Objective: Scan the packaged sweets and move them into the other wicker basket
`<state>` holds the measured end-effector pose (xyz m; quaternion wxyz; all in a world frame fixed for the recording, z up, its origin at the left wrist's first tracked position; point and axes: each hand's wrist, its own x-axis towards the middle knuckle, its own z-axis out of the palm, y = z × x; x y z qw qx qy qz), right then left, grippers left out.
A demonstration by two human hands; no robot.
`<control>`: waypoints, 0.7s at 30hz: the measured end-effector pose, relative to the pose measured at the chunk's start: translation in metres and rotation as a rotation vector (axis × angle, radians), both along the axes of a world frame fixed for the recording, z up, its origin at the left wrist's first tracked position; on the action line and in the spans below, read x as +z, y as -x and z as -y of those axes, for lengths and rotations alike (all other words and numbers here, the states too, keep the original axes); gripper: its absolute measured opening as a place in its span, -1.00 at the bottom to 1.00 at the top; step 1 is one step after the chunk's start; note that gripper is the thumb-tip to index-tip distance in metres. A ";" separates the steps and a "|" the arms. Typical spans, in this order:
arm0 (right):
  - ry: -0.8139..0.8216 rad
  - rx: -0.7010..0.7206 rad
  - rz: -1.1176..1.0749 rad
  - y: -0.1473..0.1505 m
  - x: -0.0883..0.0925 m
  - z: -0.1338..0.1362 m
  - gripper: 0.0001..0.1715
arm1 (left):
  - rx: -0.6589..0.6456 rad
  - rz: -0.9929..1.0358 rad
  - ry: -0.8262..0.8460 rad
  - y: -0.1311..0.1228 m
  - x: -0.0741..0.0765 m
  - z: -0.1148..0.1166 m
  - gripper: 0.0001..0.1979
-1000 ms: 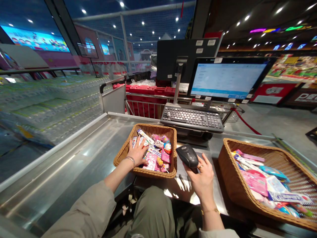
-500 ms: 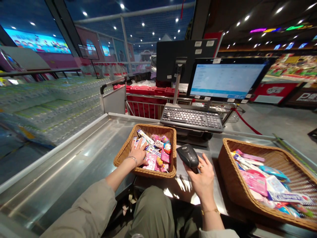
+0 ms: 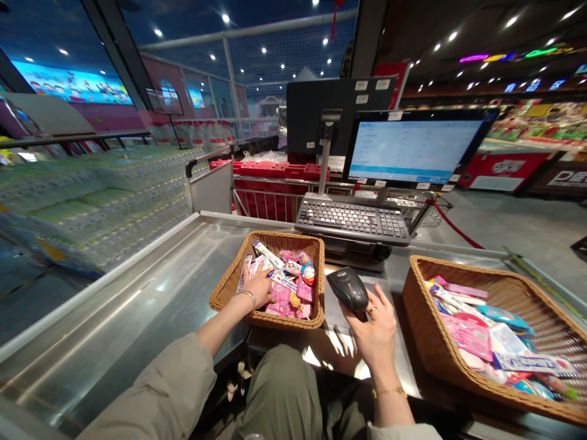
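The person's left hand [image 3: 258, 289], with a silvery bangle at its wrist, is inside a brown woven rectangular basket [image 3: 293, 324]. Its fingers reach down over small, brightly wrapped packets at the basket's left side, touching them; whether they have closed on one cannot be told, as the hand covers what lies beneath. Beside the fingers, in the same basket, are a white packet marked "Dove" [image 3: 292, 267], a red-and-white round-looking item [image 3: 309, 274] and several pink packets.

The right hand [image 3: 376, 324] (a ring on one finger, a thin gold-coloured bracelet at the wrist) grips a black plastic handheld scanner [image 3: 347, 288], its broad head tilted toward the woven basket and just apart from its right rim.

To the right of that hand stands a larger brown woven basket [image 3: 424, 342], holding a flat pink packet [image 3: 468, 336], a shiny blue packet [image 3: 507, 318] and a long purple-and-white packet [image 3: 534, 363]. Both baskets rest on a silvery metal counter [image 3: 137, 324]. Beyond the scanner, a black keyboard with pale-marked keys [image 3: 353, 217] sits below a lit, black-framed screen [image 3: 408, 146].
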<state>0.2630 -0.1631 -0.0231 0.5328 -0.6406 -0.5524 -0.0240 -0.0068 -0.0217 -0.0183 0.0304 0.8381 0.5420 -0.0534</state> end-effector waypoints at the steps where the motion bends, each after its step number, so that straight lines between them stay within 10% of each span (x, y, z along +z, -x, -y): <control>1: -0.001 0.000 0.001 0.000 0.000 0.000 -0.69 | 0.015 0.010 0.004 -0.001 0.000 0.000 -0.75; 21: -0.003 -0.001 0.010 -0.002 -0.001 0.000 -0.69 | 0.116 0.081 -0.124 -0.006 0.009 -0.017 -0.79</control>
